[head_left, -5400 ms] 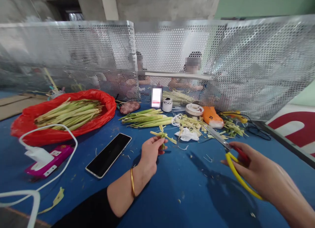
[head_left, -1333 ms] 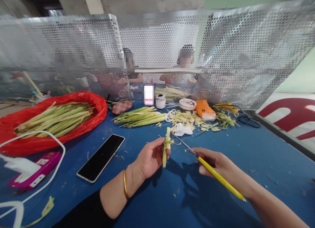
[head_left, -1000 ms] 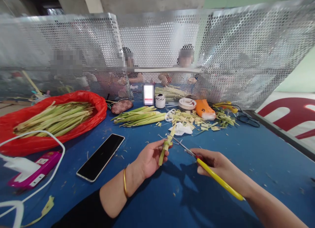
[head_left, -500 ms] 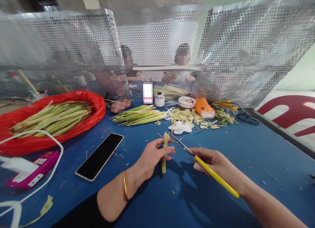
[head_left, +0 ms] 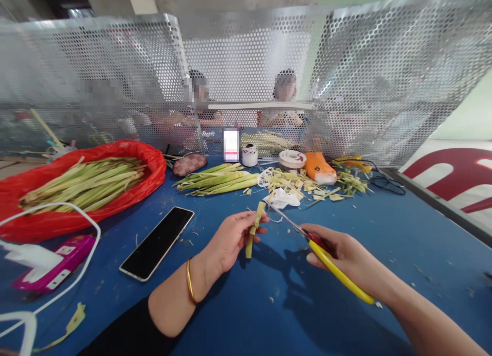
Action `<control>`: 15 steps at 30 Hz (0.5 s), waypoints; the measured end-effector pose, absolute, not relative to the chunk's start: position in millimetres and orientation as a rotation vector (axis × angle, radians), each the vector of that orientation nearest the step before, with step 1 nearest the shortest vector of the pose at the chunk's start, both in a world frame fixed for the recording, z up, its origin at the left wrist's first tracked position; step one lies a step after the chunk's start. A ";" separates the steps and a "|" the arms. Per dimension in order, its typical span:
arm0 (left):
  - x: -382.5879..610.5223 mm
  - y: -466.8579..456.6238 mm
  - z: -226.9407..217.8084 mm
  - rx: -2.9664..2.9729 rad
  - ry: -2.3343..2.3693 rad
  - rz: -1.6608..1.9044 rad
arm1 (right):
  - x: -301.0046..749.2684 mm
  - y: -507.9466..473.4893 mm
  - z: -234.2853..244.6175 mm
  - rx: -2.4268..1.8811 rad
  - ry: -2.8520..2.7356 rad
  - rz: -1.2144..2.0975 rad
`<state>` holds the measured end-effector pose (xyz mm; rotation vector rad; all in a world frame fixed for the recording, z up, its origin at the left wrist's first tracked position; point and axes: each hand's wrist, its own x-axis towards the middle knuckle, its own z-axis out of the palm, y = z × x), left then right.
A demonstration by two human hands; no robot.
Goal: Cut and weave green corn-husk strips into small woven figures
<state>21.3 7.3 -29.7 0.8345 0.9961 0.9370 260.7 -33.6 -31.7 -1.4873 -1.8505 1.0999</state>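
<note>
My left hand (head_left: 230,238), with a gold bangle on the wrist, pinches a folded strip of pale green leaf (head_left: 254,228) between thumb and fingers. In my right hand (head_left: 342,256) is a pair of scissors (head_left: 334,274) with yellow handles, its blades pointing up and left. The blade tips lie just right of the strip's upper end, apart from it as far as I can see. Behind them are a crumpled white tissue (head_left: 283,198), a bundle of long green leaves (head_left: 217,180) and a heap of cut leaf pieces (head_left: 294,180).
At left stand a red plastic bag (head_left: 151,161) of long leaves, a black phone (head_left: 157,245) and a magenta power strip (head_left: 56,266) with white cable. Further back are a thread spool (head_left: 249,156), a tape roll (head_left: 292,159) and an orange packet (head_left: 319,167). A perforated metal screen (head_left: 249,53) separates people beyond.
The left hand has shifted slightly left, and the leaf strip is more tilted. The scissors have moved a little right and down, their tips staying near the strip.
</note>
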 end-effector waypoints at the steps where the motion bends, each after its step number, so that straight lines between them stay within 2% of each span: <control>1: 20.2 8.4 -30.2 0.843 0.999 0.955 | 261.3 -34.4 -29.2 -1.497 -1.860 1.102; 10: 17.7 11.7 -28.7 0.791 1.004 1.116 | 268.2 -33.8 -24.6 -1.559 -1.913 1.025; 15: 17.9 10.7 -24.5 0.782 0.967 1.047 | 263.5 -36.2 -23.2 -1.577 -1.966 1.024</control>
